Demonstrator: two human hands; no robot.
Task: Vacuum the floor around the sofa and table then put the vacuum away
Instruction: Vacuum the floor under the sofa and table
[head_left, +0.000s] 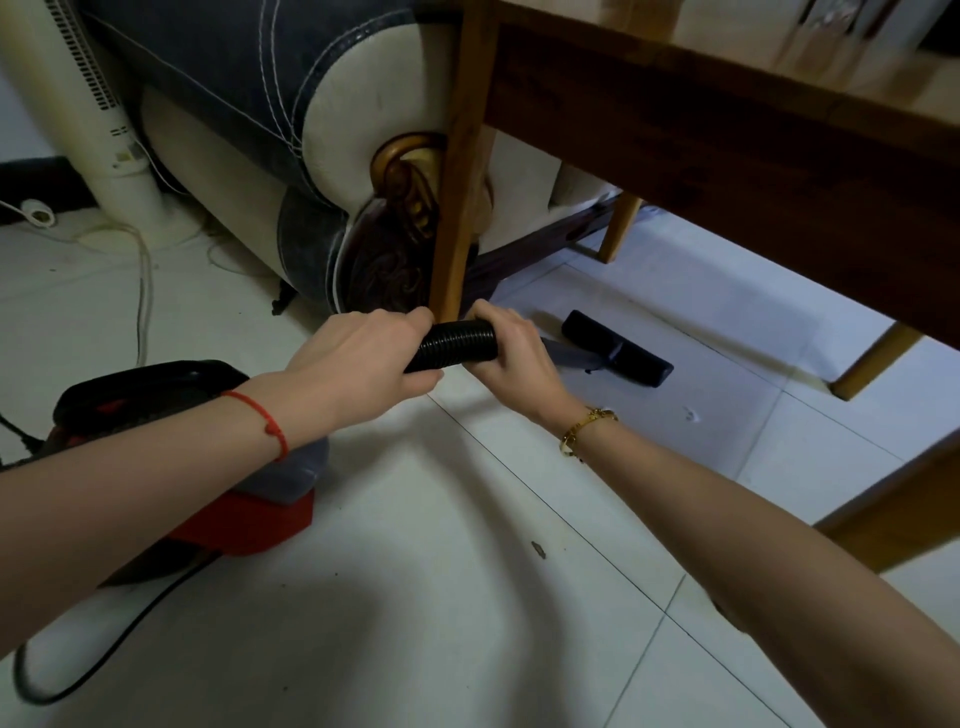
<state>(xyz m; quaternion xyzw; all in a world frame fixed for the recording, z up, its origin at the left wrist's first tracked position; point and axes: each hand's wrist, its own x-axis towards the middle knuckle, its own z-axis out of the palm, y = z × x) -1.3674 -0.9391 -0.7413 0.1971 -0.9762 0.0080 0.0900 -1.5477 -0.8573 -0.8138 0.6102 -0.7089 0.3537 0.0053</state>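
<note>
White tile floor (467, 597); both hands grip ribbed black hose (452, 343).

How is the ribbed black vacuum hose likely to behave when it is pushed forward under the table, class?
The hose is corrugated, so it probably bends rather than pushing straight. That may be why both the left hand and right hand grip it close together. The ribs likely give a non-slip hold. The floor head looks flat, so it should slide.
</note>
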